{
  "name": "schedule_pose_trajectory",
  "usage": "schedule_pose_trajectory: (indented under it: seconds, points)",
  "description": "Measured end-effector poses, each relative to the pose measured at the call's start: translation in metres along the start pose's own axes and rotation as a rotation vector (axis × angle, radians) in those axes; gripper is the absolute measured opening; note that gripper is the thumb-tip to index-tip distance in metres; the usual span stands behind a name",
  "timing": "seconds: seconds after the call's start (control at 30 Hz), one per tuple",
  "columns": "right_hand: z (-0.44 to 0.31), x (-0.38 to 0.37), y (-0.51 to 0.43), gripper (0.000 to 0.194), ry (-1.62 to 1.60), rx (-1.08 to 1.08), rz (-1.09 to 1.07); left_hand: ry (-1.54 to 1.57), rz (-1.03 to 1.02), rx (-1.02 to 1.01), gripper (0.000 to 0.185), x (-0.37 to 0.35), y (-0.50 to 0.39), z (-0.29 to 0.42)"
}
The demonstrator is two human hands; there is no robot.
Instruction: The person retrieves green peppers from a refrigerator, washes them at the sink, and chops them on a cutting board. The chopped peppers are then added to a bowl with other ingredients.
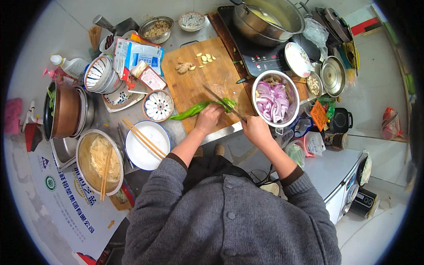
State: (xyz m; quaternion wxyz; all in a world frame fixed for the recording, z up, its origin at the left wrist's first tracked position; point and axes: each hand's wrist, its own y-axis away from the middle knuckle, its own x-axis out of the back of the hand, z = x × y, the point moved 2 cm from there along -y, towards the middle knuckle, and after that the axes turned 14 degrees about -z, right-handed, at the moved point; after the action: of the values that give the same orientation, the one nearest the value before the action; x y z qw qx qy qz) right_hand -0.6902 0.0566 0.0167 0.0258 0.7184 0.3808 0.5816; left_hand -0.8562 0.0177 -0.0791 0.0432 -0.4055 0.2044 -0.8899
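Observation:
A long green chili pepper (188, 112) lies across the near edge of a wooden cutting board (198, 82). My left hand (211, 117) presses it down close to its cut end. My right hand (256, 130) grips a kitchen knife (228, 105), its blade slanting over the board beside my left fingertips. Cut green pepper pieces (229, 103) gather under and beyond the blade. Farther up the board sit a piece of ginger (183, 67) and several garlic cloves (206, 58). Just right of the board, a metal bowl (293, 114) holds sliced red onion (273, 99).
A large pot (265, 36) stands on an induction cooktop (261, 64) at the back right. To the left are a patterned bowl (158, 105), a white blue-rimmed bowl (145, 152) with chopsticks across it, and a basin (81, 155) of pale soaked strips. A small knife (243, 79) lies by the cooktop.

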Motion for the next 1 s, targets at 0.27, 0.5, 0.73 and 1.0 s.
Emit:
schedule_pose_trajectory:
  seconds: [0.27,0.5,0.73,1.0]
  points:
    - [-0.008,-0.036,-0.026,0.026,0.005,-0.064,0.028,-0.051,-0.128,0.011,0.016,0.005,0.006,0.002]
    - [-0.005,-0.001,-0.015,0.026,-0.061,0.02,0.056,-0.018,-0.041,0.101,0.017,0.027,0.005,-0.006]
    - [-0.005,-0.016,-0.009,0.014,0.167,-0.012,0.061,-0.11,-0.107,0.081,0.024,0.009,0.002,-0.007]
    - [-0.006,0.002,-0.021,0.019,0.032,0.062,0.037,-0.011,-0.134,0.09,0.018,0.009,0.005,-0.01]
